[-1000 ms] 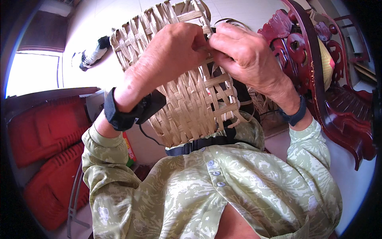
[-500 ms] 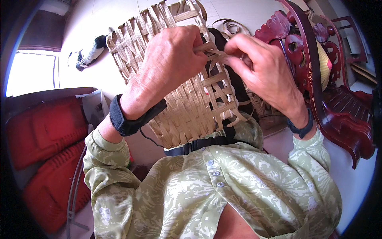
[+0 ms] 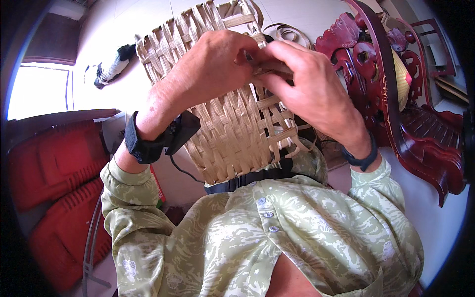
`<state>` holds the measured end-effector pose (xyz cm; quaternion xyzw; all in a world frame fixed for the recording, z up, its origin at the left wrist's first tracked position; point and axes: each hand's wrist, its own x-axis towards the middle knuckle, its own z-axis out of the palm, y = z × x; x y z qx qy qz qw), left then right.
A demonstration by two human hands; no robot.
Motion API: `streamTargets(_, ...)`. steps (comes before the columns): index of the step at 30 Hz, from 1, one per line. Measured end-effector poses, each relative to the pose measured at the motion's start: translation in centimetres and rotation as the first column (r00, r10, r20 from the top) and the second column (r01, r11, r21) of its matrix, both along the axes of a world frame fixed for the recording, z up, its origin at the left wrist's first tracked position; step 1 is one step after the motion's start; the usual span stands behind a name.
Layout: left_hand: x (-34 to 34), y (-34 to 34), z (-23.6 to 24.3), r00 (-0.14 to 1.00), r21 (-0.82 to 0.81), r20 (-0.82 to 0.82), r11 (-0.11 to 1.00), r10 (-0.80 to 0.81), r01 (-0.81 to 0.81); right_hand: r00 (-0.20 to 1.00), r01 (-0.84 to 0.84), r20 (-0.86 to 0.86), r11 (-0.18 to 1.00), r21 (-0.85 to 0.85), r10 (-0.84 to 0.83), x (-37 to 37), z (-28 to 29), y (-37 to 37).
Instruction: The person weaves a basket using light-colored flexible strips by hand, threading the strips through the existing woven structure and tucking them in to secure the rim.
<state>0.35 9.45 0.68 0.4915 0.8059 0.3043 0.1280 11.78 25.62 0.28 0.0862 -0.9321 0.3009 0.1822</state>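
A tan woven panel [image 3: 227, 133] of flat plaited strips, perhaps part of a basket, stands in front of my waist. Its left part is densely woven, while the right edge has wider gaps and loose strip ends. Over the upper part of the weave, my left hand [image 3: 213, 62] is closed, its fingertips curled at a strip. Close against it, my right hand [image 3: 311, 89] pinches the tan strip [image 3: 274, 69] between thumb and fingers. The fingers of both hands meet there and hide much of the strip and the weave below.
Carved dark-red wooden furniture [image 3: 391, 84] rises close on the right. Red ribbed plastic pieces [image 3: 59, 163] lie at left. A coil of tan strip [image 3: 292, 33] rests on the pale floor beyond the panel, and a black-and-white animal [image 3: 116, 64] lies at far left.
My right hand has moved left and slightly up, until its fingers meet those of my left hand at the strip. My left wrist has shifted slightly left.
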Motion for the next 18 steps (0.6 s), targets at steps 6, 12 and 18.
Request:
streamTargets(6, 0.8, 0.0, -0.3, 0.989, -0.067, 0.116, 0.994, 0.089, -0.081, 0.979, 0.148, 0.171, 0.97, -0.193, -0.116, 2.8, 0.0, 0.6)
streamTargets(12, 1.8, -0.2, 0.1, 0.993, 0.09, 0.073, 0.991, 0.094, -0.1, 0.988, 0.149, 0.081, 0.961, -0.233, -0.134, 0.5, -0.5, -0.2)
streamTargets(18, 3.9, -0.1, -1.7, 0.971, 0.324, -0.013, 0.919, 0.241, -0.223, 0.995, 0.101, 0.0, 0.993, -0.065, -0.101, -0.9, -0.3, -0.2)
